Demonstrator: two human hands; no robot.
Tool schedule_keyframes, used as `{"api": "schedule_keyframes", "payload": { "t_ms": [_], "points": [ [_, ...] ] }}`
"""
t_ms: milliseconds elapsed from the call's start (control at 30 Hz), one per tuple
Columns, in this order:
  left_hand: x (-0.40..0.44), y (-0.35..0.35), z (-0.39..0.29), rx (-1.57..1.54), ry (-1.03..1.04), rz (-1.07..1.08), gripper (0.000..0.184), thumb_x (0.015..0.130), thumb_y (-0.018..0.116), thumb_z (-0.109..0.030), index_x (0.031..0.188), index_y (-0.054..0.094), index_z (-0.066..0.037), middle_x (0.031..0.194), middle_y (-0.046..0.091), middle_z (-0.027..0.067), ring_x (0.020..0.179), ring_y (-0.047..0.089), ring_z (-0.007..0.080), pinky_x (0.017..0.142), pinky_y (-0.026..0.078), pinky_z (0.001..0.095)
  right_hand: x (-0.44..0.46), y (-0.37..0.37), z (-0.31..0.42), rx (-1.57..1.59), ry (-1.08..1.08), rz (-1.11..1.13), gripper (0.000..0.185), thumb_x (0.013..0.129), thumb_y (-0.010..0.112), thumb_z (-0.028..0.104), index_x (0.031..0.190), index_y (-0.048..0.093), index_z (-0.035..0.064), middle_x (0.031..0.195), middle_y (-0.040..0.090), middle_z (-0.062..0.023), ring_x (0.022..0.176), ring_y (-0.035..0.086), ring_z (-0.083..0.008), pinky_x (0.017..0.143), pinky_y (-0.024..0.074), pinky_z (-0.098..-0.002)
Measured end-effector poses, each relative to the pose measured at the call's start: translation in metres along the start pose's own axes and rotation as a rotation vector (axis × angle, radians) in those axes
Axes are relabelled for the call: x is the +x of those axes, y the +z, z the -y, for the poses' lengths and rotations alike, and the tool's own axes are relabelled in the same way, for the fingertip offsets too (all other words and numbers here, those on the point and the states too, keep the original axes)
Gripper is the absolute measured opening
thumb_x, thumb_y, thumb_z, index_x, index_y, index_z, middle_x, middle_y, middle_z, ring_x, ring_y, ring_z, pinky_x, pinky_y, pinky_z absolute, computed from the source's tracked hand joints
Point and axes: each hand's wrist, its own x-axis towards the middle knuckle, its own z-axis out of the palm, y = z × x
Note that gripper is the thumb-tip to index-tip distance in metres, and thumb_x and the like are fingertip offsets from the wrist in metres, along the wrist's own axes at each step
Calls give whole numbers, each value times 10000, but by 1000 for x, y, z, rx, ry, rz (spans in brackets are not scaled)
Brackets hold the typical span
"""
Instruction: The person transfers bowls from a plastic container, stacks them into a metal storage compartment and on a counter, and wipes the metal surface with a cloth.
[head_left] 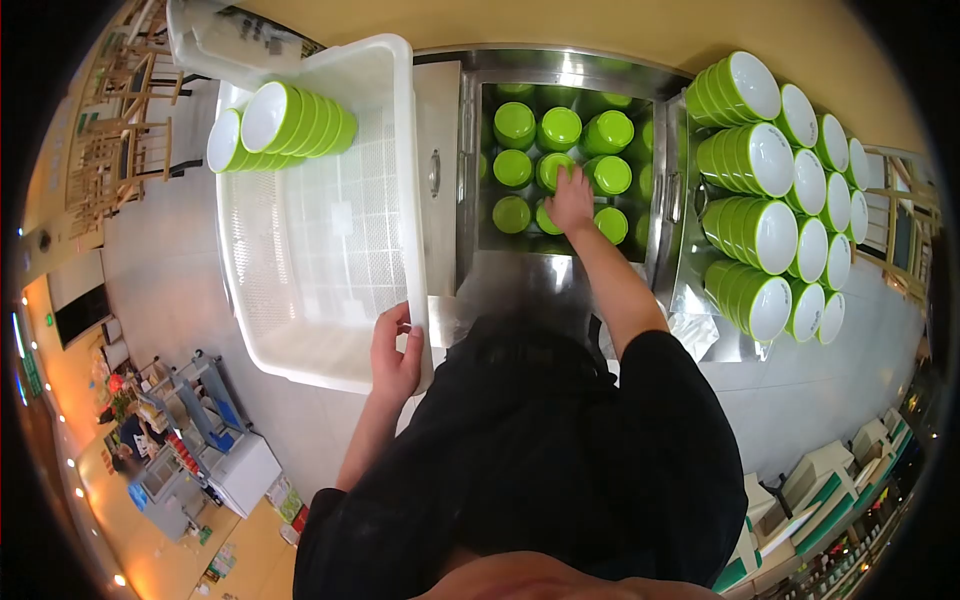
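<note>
My right hand (pixel 571 200) reaches into a metal compartment (pixel 560 262), its fingers spread over a green upturned cup (pixel 553 172) in the middle column. Several more green upturned cups (pixel 559 128) stand around it in rows. My left hand (pixel 396 350) has its fingers curled on the rim of a large white plastic basket (pixel 405 200). Two stacks of green cups with white insides (pixel 265 118) lie on their sides at the far left of the basket.
Several stacks of green cups with white insides (pixel 763 236) lie piled on the right. Wooden chairs (pixel 140 120) stand at the far left. A trolley (pixel 205 410) is at the lower left, with a person (pixel 132 438) beyond it.
</note>
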Motion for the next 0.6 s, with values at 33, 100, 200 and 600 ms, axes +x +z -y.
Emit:
{"api": "schedule_keyframes", "payload": {
  "t_ms": [33,100,200,600],
  "points": [
    [-1,-1,1,-32,-17,-5,369,970,636,-27,1334,584,7,1186,633,147,1073,619,249,906,518,355,-14,8,-4,1,-1,-8,749,878,743,225,1527,408,61,1547,353,-287,1326,493,-443,1096,452,-494],
    [5,-6,0,37,66,18,392,949,654,-17,1334,580,4,1198,626,152,1082,616,259,910,518,360,-38,23,-11,330,-87,-181,565,869,761,211,1374,573,39,1446,499,-258,1177,611,-368,1003,514,-447],
    [27,-17,-3,151,221,20,438,911,687,1,1334,571,0,1227,612,163,1101,608,278,915,519,370,-74,16,-12,759,-10,-7,385,864,781,175,1199,675,19,1249,657,-199,942,693,-291,851,565,-400],
    [242,-122,9,556,458,-522,624,888,765,-126,1433,483,-12,1352,543,205,1123,612,383,894,562,447,-155,-31,-20,931,-111,-115,220,900,756,129,1079,710,10,966,737,-124,812,701,-223,758,570,-342]
  ]
}}
